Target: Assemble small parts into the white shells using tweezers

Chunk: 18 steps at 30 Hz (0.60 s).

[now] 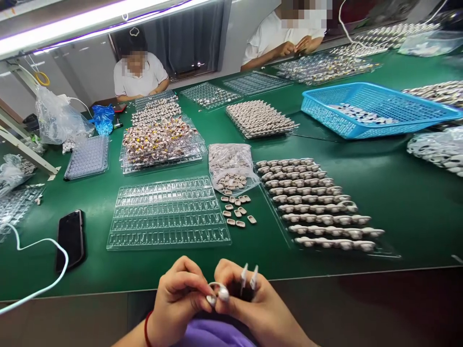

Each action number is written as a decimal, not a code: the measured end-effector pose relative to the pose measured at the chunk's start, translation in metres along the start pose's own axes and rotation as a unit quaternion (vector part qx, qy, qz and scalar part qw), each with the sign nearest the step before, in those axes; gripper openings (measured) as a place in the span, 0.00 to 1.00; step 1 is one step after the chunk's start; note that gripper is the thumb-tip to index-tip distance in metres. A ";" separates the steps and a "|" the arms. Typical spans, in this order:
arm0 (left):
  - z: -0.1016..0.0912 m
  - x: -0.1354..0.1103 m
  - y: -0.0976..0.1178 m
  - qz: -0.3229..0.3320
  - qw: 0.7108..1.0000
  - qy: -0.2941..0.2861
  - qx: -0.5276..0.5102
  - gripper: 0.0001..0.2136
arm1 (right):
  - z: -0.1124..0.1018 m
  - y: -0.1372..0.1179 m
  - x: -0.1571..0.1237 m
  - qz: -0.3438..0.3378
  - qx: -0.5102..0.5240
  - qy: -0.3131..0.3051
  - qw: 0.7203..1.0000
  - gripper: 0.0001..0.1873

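Just in front of the table edge, my left hand (183, 294) and my right hand (246, 299) meet over a small pale curved clip-like piece (223, 292) with rounded ends, perhaps an ear-clip earbud shell. The left fingertips pinch one end of it; the right thumb and fingers grip the other end. Tweezers (249, 277) are tucked in the right hand too, their two metal tips pointing up and apart. Beyond the hands lies a clear compartment tray (168, 212). Small beige oval caps (237, 213) are scattered beside it, below a plastic bag (229, 159) of similar caps.
Rows of beige curved pieces (321, 207) fill a tray at right. A black phone (70, 238) and a white cable (50, 241) lie at left. Farther back are stacked trays of parts (159, 142), a blue basket (361, 130) and two people in white shirts.
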<state>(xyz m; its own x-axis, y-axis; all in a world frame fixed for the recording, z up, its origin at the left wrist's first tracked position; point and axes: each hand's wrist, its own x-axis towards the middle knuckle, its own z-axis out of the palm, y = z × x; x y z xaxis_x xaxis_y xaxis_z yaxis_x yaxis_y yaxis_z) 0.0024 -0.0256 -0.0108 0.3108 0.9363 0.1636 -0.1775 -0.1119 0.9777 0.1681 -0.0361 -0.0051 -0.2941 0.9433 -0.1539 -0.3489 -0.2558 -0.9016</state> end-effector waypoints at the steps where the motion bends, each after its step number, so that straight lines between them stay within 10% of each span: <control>1: -0.001 0.001 -0.001 0.001 1.000 0.003 0.007 0.03 | 0.002 0.003 0.002 0.007 0.041 -0.011 0.999 0.21; 8: -0.003 0.000 -0.003 0.045 0.998 0.004 0.040 0.04 | 0.006 0.004 0.005 -0.035 -0.010 -0.112 0.993 0.25; 18: -0.006 -0.004 -0.006 0.076 0.989 -0.075 0.106 0.21 | 0.003 0.003 -0.004 -0.292 -0.252 -0.008 0.922 0.08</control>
<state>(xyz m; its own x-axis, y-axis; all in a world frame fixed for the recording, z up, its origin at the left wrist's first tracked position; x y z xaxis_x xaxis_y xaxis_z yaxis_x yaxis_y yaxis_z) -0.0036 -0.0261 -0.0177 0.4339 0.8450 0.3124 -0.0379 -0.3293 0.9435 0.1657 -0.0416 -0.0064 -0.2011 0.8846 0.4207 0.0048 0.4303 -0.9026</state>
